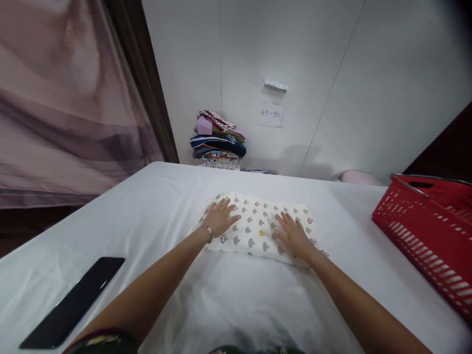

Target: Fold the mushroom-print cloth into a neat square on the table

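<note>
A folded white cloth (258, 221) printed with grey, red and yellow mushroom shapes lies flat in the middle of the white-covered table. My left hand (218, 218) rests on its left part, fingers spread, with a bracelet (209, 233) at the wrist. On the right part of the cloth lies my right hand (295, 237), palm down and fingers apart. Neither hand grips anything. Whether the cloth is a garment or a plain sheet cannot be told.
A black phone-like slab (75, 300) lies at the left on the white sheet (155, 206). At the right stands a red plastic basket (431, 236) with a metal handle. Folded clothes (219, 142) are stacked beyond the far edge, by a wall paper (271, 114) reading 45-50.
</note>
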### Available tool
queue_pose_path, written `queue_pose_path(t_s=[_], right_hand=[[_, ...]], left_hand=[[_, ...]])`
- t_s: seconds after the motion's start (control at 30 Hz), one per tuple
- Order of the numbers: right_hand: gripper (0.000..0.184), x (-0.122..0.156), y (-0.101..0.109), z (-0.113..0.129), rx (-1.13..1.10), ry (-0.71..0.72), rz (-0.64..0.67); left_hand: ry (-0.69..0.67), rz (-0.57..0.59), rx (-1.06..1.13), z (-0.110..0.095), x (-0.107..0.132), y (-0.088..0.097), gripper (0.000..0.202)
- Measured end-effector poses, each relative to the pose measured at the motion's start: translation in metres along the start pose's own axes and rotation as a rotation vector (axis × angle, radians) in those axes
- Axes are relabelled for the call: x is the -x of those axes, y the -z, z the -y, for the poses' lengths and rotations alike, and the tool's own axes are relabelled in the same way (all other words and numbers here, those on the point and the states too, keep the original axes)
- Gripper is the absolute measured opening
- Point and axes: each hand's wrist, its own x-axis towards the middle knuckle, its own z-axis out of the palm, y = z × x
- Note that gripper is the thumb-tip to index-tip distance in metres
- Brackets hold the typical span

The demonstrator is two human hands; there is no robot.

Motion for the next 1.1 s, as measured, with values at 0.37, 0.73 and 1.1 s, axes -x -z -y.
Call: queue_pose_path(t_s=[0.37, 0.73, 1.1], right_hand=[[0.062, -0.035, -0.028, -0.084, 0.189, -0.343, -0.013], [0.066, -0.089, -0.011, -0.071, 0.216, -0.246, -0.043], [0.069, -0.088, -0.024, -0.093, 0.124, -0.305, -0.021]], left_hand=[[0.186, 0.122, -0.073, 0.048, -0.025, -0.037, 0.073], [0.132, 0.053, -0.157, 0.019, -0.088, -0.026, 0.071], [0.21, 0.081, -0.107, 0.045, -0.097, -0.049, 0.081]])
